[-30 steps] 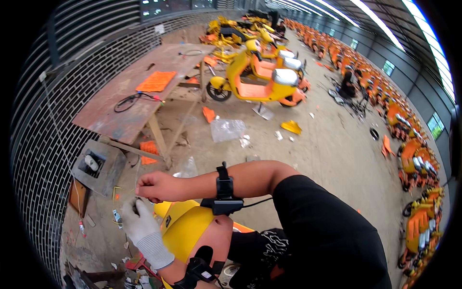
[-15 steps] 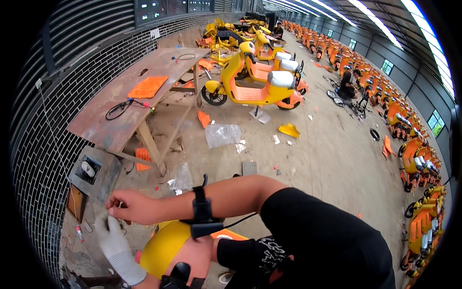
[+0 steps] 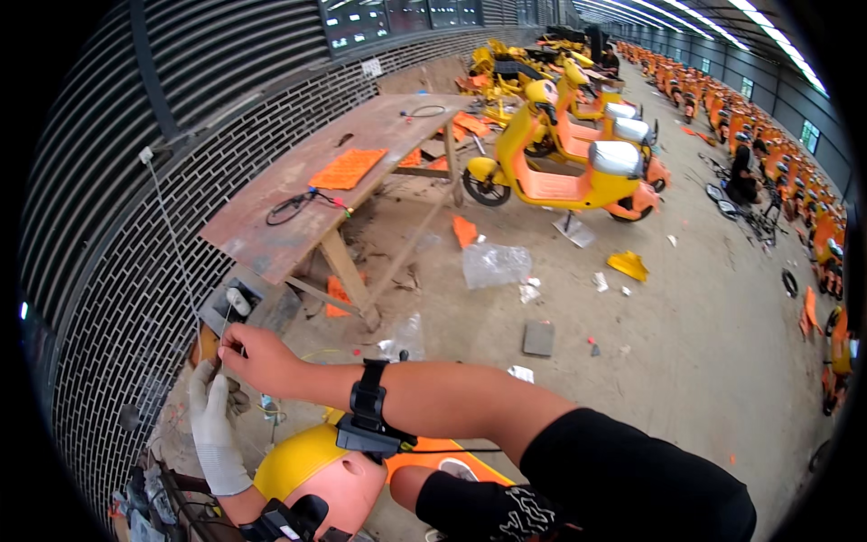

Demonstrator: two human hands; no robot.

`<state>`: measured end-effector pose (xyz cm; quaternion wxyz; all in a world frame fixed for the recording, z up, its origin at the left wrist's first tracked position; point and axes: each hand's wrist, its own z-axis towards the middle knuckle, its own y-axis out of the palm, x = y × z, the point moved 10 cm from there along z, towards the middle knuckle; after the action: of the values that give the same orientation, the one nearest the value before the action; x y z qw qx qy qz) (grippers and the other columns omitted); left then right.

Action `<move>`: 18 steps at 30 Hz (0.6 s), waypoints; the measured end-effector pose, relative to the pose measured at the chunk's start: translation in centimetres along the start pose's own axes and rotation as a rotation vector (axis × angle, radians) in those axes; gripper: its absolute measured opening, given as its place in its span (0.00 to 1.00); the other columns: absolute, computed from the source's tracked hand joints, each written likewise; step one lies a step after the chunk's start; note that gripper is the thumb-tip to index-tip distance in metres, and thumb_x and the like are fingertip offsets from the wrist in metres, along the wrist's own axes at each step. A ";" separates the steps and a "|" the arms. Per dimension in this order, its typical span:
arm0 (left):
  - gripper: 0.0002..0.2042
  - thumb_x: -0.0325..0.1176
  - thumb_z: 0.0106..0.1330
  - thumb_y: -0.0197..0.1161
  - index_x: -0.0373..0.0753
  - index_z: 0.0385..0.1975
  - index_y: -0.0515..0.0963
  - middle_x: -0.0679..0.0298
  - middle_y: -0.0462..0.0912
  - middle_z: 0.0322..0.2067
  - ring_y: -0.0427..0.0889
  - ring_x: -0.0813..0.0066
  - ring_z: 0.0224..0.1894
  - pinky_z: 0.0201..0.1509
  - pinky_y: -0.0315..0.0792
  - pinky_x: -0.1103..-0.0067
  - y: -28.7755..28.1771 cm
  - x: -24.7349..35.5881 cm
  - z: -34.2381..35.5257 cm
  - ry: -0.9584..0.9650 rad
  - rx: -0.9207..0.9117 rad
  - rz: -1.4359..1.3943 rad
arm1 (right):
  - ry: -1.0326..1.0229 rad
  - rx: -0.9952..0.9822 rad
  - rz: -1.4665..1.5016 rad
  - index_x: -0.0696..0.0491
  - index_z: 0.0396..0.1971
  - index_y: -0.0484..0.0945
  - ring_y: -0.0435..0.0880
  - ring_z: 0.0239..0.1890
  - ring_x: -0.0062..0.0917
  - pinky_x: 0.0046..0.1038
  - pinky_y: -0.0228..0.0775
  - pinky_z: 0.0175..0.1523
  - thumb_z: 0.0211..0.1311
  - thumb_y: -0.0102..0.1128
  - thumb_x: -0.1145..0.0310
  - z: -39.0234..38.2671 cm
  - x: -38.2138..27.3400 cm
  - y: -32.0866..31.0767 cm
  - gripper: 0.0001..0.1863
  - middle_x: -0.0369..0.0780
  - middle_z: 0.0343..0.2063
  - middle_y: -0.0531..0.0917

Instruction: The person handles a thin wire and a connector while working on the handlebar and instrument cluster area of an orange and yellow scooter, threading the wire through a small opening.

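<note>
gloved left hand: raised, fingers partly curled; cannot tell whether it grips. thin strand, seemingly wire (view poor here), pinched between thumb and finger of bare right hand, just above the left. yellow-and-pink scooter body: lower right of both.

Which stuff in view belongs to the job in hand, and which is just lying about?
Seemingly in the job:
- gloved left hand and bare right hand, close together; any small thing between them is unclear
- yellow-and-pink scooter body, near them

Apparently lying about:
- orange sheet and black cable on the table
- clear plastic, yellow piece
</note>
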<state>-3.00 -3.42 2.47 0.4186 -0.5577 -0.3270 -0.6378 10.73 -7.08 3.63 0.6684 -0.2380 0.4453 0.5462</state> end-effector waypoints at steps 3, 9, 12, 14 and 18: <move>0.17 0.32 0.70 0.51 0.30 0.56 0.68 0.65 0.76 0.32 0.73 0.81 0.26 0.31 0.68 0.84 -1.3 0.3 1.1 0.060 0.029 -0.057 | -0.160 -0.009 -0.169 0.58 0.31 0.73 0.79 0.29 0.35 0.34 0.70 0.35 0.59 0.58 0.69 1.1 -1.3 0.6 0.08 0.44 0.26 0.80; 0.12 0.33 0.70 0.52 0.33 0.45 0.75 0.67 0.77 0.29 0.73 0.85 0.27 0.32 0.68 0.86 -0.8 0.4 0.0 0.064 0.067 0.278 | -0.152 -0.027 -0.236 0.58 0.31 0.73 0.79 0.30 0.43 0.39 0.70 0.35 0.58 0.57 0.69 -0.6 0.3 1.5 0.07 0.47 0.26 0.79; 0.11 0.35 0.70 0.52 0.35 0.43 0.75 0.68 0.77 0.30 0.74 0.83 0.29 0.34 0.69 0.85 -0.9 0.7 -0.3 0.040 0.018 0.274 | -0.172 -0.007 -0.228 0.58 0.31 0.73 0.79 0.30 0.42 0.38 0.70 0.35 0.57 0.58 0.69 -0.5 -0.3 1.6 0.08 0.47 0.27 0.80; 0.11 0.35 0.70 0.53 0.35 0.43 0.75 0.68 0.77 0.30 0.74 0.83 0.29 0.35 0.69 0.85 -1.2 0.5 -0.1 0.057 -0.026 0.242 | -0.123 -0.039 -0.219 0.58 0.32 0.74 0.80 0.29 0.38 0.36 0.71 0.35 0.58 0.59 0.68 -0.6 -0.3 2.1 0.08 0.46 0.27 0.80; 0.11 0.35 0.70 0.54 0.32 0.40 0.76 0.67 0.77 0.26 0.74 0.83 0.26 0.31 0.69 0.84 -2.0 -0.5 0.5 0.019 0.019 0.142 | -0.080 -0.085 -0.136 0.59 0.33 0.75 0.80 0.27 0.32 0.32 0.71 0.35 0.59 0.58 0.69 -0.7 0.2 2.9 0.08 0.44 0.25 0.80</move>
<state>-4.54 -2.08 2.15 0.4714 -0.5693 -0.2888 -0.6085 7.82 -6.70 3.64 0.7103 -0.2739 0.3774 0.5272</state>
